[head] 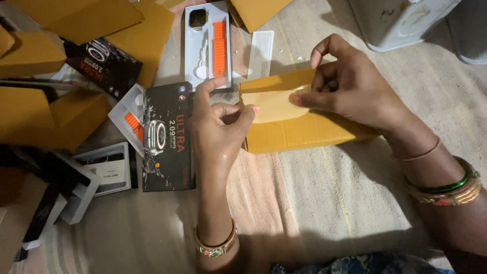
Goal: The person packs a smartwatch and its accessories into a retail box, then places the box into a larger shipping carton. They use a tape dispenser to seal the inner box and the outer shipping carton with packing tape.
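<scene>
Both hands pinched a small yellow cardboard box: the left hand at nine o'clock, the right hand on its flap (black watch box nearby).

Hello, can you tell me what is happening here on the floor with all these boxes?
A person sitting on a woven mat holds a small brown cardboard box with both bare hands. The left hand grips its left end, while the right hand presses a strip of clear tape across the top flap. Beside it lie a black printed watch box, a white tray with an orange strap, and more brown cartons around.
</scene>
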{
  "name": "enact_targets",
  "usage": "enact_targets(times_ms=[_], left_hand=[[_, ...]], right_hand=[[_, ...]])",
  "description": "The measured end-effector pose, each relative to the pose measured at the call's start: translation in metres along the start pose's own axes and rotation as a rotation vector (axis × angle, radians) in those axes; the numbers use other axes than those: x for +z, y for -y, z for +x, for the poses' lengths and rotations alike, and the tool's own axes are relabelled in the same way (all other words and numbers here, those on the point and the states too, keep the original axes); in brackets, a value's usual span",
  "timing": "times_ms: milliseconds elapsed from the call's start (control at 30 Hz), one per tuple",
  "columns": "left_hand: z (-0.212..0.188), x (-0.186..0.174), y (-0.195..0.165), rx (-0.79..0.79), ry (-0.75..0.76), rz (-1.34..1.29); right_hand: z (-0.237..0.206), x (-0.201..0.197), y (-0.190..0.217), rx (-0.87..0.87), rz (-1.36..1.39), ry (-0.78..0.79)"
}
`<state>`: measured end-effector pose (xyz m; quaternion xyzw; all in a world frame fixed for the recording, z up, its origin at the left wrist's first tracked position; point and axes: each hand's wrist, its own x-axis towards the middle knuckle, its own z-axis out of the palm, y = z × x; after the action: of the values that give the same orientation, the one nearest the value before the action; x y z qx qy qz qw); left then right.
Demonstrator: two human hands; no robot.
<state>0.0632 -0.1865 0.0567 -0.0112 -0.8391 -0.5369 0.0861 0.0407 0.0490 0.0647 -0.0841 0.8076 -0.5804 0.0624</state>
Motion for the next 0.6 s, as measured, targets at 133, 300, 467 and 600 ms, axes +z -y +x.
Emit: enact_targets(times_ms=[133, 300, 467, 600], left_hand=[[0.001, -0.006, 0.007, 0.066, 0.016, -0.094], [0.005, -0.006, 0.02, 0.213, 0.024, -0.145], [0.004, -0.003, 0.021, 0.219, 0.0, -0.055], [0.003, 0.0, 0.013, 0.0, 0.007, -0.018]], right_hand=[[-0.001, -0.006, -0.005, -0.195, 0.159, 0.06], [-0.001, -0.007, -0.008, -0.132, 0.201, 0.075], [-0.003, -0.004, -0.003, -0.016, 0.091, 0.015], [-0.004, -0.001, 0.003, 0.035, -0.058, -0.013]])
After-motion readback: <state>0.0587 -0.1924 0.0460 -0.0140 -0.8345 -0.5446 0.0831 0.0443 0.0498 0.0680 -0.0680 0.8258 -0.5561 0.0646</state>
